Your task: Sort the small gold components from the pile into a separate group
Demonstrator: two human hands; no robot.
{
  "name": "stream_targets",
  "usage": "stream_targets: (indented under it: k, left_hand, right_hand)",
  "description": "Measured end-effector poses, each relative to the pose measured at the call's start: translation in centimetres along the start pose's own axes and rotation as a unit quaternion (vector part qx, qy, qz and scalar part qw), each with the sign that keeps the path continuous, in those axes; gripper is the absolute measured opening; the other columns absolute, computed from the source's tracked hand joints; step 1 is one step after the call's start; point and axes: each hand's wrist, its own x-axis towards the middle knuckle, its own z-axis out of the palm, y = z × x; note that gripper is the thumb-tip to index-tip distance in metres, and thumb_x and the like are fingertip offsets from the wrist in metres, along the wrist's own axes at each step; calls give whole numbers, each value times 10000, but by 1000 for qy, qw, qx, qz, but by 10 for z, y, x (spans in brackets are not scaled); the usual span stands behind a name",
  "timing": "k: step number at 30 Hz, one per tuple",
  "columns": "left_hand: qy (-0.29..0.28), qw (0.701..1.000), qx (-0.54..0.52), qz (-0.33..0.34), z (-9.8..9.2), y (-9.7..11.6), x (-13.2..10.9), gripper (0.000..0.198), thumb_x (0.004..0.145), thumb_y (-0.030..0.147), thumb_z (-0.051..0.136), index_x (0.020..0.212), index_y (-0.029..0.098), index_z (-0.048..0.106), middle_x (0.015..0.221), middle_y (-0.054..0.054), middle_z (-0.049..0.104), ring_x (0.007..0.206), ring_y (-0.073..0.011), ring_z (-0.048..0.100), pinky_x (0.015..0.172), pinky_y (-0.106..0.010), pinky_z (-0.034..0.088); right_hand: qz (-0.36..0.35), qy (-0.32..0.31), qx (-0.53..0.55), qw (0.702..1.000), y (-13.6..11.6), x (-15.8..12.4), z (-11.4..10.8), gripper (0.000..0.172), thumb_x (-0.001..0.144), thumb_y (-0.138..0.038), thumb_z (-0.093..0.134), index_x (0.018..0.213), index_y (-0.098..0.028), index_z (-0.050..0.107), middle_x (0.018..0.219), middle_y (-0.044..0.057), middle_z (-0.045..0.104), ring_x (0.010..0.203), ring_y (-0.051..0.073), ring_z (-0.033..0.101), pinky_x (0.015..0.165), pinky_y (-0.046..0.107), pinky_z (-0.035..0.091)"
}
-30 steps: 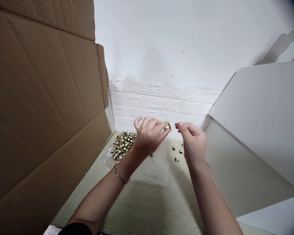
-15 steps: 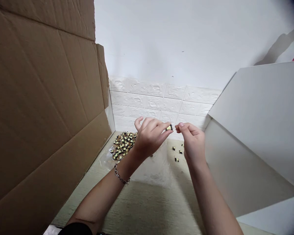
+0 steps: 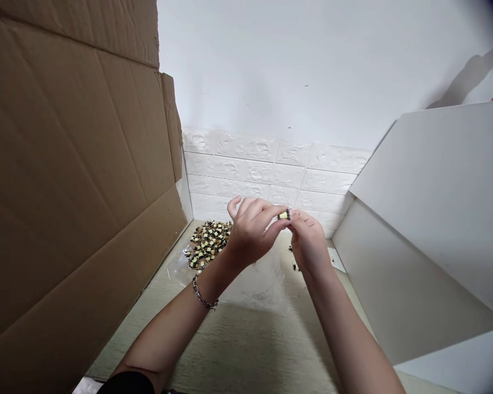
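Observation:
My left hand (image 3: 251,232) pinches a small transformer with yellow tape and black ends (image 3: 284,215) between thumb and fingertips. My right hand (image 3: 309,242) has its fingertips pressed against the right end of that part. Behind my left hand, a heap of several similar transformers (image 3: 208,245) lies on a clear plastic sheet (image 3: 177,264). A few loose transformers (image 3: 294,259) sit on the surface below my right hand, partly hidden by it. A metal chain bracelet (image 3: 201,293) circles my left wrist.
A large brown cardboard sheet (image 3: 78,180) walls off the left side, and a white board (image 3: 414,257) stands on the right. Ahead rises a white brick-pattern wall panel (image 3: 267,175). A beige surface (image 3: 246,339) lies under my forearms, with a small white paper slip (image 3: 337,259) at the right.
My right hand has moved left and down, closing onto the transformer held by my left hand. My left hand has barely moved.

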Motion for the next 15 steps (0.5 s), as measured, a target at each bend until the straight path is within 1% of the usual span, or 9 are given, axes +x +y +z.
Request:
stream_targets:
  k: [4,10,15]
  left_hand:
    - [-1,1000,-2,0,0,0,0,112,746,328,570,805,239,603,694,29,608,706,-110,536,867,-342,221]
    - [1,1000,15,9,1,-1,0,130,764,332,542,813,228,603,694,14,611,708,-119,536,850,-341,233]
    - [17,1000,24,8,2,-2,-1,118,749,318,565,811,225,601,680,22,601,698,-116,537,854,-344,227]
  right_hand:
    - [-2,6,-4,1000,2,1,0,226,670,-333,581,520,-175,517,524,-35,474,554,79,390,578,232,338]
    - [-8,30,2,1000,-1,5,-4,219,659,-345,599,540,-169,547,561,-25,521,591,86,463,638,246,379]
    - [25,44,49,998,-1,6,-4,194,637,-348,627,585,-163,604,583,-21,560,544,68,465,603,232,391]
